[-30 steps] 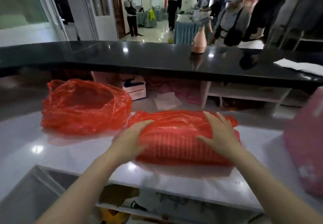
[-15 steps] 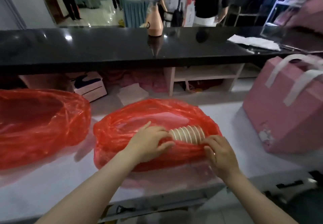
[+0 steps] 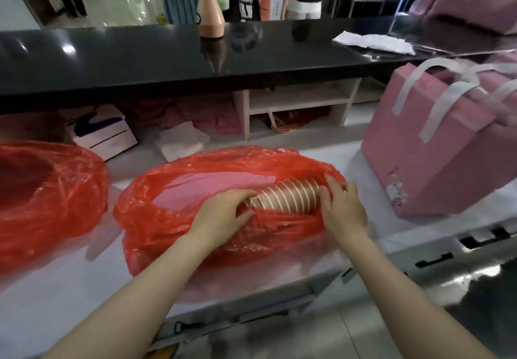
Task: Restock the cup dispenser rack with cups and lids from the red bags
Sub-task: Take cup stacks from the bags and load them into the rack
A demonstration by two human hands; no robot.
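Even, moderately bright indoor light falls from overhead. The black counter [image 3: 167, 59] carries small white glare spots and soft reflections. Behind it the background is slightly soft. Beyond its ends, lines bow with wide-angle distortion. Shadows below it are faint.

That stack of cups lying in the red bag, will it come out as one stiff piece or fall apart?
The cup stack is nested tightly, so it probably lifts as one. Lying on its side, it may roll. The thin bag looks floppy and may cling.
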